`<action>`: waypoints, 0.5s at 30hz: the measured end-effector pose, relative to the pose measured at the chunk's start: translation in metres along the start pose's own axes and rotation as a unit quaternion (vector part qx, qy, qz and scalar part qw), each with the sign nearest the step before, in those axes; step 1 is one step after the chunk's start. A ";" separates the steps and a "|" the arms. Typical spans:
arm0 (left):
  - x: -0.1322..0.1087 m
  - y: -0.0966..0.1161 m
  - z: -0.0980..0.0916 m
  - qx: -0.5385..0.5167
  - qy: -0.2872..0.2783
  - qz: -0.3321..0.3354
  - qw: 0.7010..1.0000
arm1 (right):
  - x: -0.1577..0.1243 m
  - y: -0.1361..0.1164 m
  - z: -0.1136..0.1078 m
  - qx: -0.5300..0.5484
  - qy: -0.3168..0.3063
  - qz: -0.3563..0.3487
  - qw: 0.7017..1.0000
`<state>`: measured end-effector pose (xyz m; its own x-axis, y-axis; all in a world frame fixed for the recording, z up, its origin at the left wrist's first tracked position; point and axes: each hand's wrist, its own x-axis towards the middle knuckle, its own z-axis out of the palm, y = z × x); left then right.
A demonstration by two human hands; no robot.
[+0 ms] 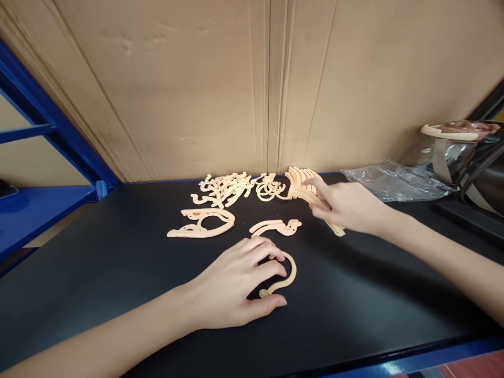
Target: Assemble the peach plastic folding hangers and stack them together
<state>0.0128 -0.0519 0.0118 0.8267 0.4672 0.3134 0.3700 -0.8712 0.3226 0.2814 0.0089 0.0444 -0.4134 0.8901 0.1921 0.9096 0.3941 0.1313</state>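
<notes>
My left hand [244,281] rests low over the table with fingers spread around a pale peach plastic hanger hook [292,270]. The fingertips reach the hook's upper end, and its lower end lies beside my thumb. What is under the palm is hidden. At the back right, my right hand [350,207] is closed on a long curved hanger arm [336,229] at the stack of hanger arms [301,178]; its fingers partly cover the piece. Between the hands and the piles lie some loose hanger parts [289,227]. A folded hanger [202,233] lies to their left.
A pile of small hanger parts [226,186] and several hooks [270,188] lie along the cardboard wall [189,94]. Clear plastic bags [397,181] sit at the right, near a black object. The black tabletop [98,268] has a blue metal frame [66,131] at its left.
</notes>
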 end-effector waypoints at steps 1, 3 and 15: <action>0.000 0.000 0.000 0.006 -0.001 -0.001 1.000 | -0.005 -0.001 0.005 -0.009 -0.017 -0.021 1.000; -0.001 -0.002 0.001 0.019 -0.001 0.002 1.000 | -0.011 0.000 0.012 0.000 -0.030 -0.046 0.999; -0.003 -0.006 0.002 0.025 -0.002 0.041 0.999 | -0.017 0.005 0.022 0.033 -0.037 -0.105 0.993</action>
<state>0.0089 -0.0483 0.0076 0.8573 0.3927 0.3329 0.3210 -0.9133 0.2506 0.2934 0.0010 0.0201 -0.5926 0.7999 0.0948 0.8052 0.5850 0.0974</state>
